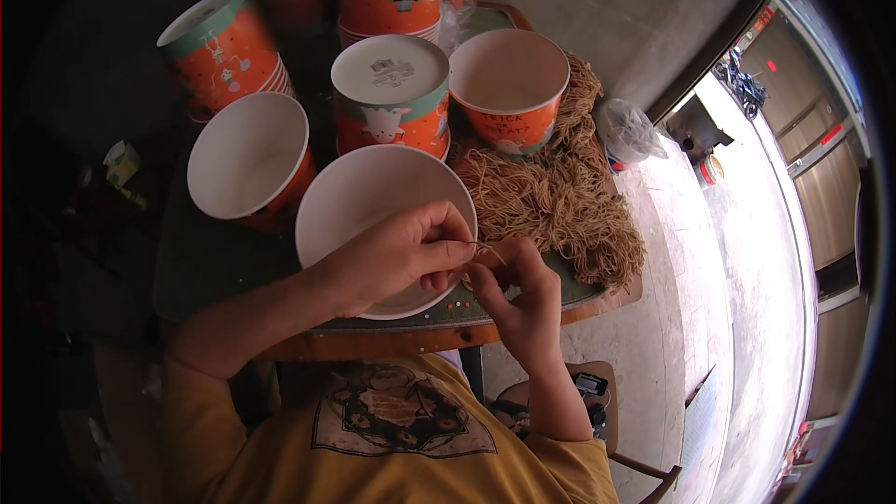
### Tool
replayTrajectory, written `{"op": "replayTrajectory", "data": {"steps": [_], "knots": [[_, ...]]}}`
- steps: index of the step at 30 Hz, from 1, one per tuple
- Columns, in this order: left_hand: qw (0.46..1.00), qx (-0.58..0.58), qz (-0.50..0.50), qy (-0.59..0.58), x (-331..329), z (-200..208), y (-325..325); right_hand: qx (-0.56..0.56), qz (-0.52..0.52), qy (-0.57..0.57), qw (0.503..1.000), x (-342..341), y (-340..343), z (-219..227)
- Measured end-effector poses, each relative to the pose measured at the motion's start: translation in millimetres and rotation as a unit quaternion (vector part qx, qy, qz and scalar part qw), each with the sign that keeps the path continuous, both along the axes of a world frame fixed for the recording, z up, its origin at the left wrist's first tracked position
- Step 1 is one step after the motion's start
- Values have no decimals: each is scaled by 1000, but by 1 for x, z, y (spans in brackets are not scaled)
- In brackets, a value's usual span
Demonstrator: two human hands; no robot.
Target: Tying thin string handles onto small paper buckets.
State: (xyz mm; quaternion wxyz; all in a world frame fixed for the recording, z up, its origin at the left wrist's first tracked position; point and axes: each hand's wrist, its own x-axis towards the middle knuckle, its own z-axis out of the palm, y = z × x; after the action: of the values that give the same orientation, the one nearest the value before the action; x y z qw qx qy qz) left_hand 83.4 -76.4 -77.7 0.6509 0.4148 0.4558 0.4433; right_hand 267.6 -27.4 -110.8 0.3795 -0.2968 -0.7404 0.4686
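My left hand (408,254) reaches across a round white-lined paper bucket (350,194) at the table's near edge. Its thumb and fingers pinch a thin tan string (489,248) above the bucket's right rim. Close beside it, my right hand (523,291) pinches the same string between thumb and curled fingers. The string's ends are partly hidden by the fingers. A thick heap of tan strings (532,201) lies just beyond my right hand and hangs over the table's right edge.
Around the near bucket stand an open bucket (245,154), another open bucket (509,70) and an upside-down bucket (390,75), orange and green outside. Inverted stacks (219,51) rise behind. Small beads (457,304) lie near the table edge (392,343). A plastic bag (631,131) sits right.
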Motion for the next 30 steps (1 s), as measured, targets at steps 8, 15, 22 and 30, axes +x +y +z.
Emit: {"op": "replayTrajectory", "data": {"steps": [8, 15, 22, 30], "knots": [[999, -33, 3, -40, 1, 3, 1, 38, -22, 15, 999, -6, -12, 0], [996, -40, 23, -79, -4, 6, -2, 203, -26, -9, 979, -7, -10, -2], [996, -40, 29, -72, -7, 3, -4, -174, 69, 44, 981, 3, -8, 6], [997, -44, 14, -59, -8, 2, -2, -277, 149, 113, 943, 11, 6, -3]]}}
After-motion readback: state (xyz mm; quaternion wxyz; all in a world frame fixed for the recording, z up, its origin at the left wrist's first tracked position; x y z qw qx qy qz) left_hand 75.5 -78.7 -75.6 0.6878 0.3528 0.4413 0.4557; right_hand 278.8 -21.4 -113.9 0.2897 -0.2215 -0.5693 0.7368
